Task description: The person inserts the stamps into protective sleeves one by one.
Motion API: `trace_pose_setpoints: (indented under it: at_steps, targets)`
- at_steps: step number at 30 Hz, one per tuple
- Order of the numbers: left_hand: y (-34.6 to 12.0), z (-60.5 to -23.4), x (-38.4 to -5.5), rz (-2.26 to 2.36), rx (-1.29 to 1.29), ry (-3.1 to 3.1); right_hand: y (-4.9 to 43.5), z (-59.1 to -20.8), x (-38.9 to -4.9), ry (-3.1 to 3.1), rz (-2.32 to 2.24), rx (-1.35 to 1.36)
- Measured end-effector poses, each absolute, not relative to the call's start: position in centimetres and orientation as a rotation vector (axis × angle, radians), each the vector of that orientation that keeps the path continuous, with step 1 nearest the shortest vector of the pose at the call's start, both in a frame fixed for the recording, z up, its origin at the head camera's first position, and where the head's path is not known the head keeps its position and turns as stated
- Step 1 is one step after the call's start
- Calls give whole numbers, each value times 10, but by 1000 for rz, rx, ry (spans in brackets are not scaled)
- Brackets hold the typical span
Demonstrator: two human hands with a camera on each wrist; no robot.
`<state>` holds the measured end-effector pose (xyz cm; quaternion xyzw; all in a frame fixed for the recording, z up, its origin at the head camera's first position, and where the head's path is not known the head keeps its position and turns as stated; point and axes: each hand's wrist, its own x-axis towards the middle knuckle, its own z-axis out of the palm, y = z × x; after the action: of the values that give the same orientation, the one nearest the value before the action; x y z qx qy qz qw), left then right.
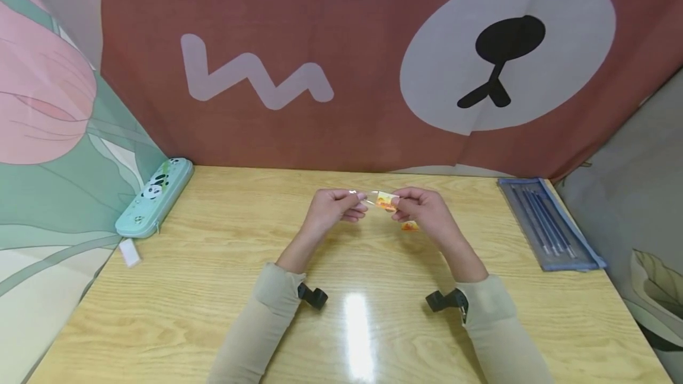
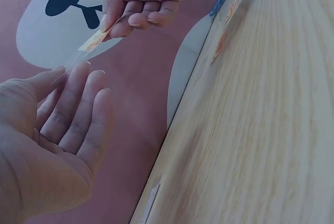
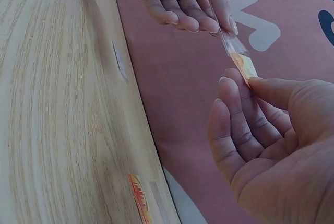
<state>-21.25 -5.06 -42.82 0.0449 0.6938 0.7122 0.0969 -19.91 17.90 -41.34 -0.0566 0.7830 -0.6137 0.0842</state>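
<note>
Between both hands stretches a small strip [image 1: 386, 201], clear film at one end and yellow-and-orange print at the other. My left hand [image 1: 334, 206] pinches the clear end between thumb and index finger. At the printed end my right hand [image 1: 424, 209] does the same, thumb on top. The left wrist view shows the strip [image 2: 94, 40] held up off the table, its printed part bent near the right fingertips. A second orange-and-yellow printed piece [image 3: 138, 198] lies on the table below the right hand. Another small, pale flat piece [image 3: 120, 62] lies near the table's far edge.
A mint pencil case [image 1: 155, 197] with a panda print lies at the table's left edge, a small white piece [image 1: 130, 252] in front of it. At the right, a blue mesh pouch [image 1: 552, 224] holds several pencils. Printed cloth [image 1: 363, 135] hangs behind the table.
</note>
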Motion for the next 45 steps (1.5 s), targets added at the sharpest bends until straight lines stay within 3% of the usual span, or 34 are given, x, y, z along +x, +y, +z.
trace_pose_setpoints:
  at_steps: [45]
  targets:
    - [-49, -428, -211, 2047, 162, 2212, 179, -413, -200, 2352, -1736, -162]
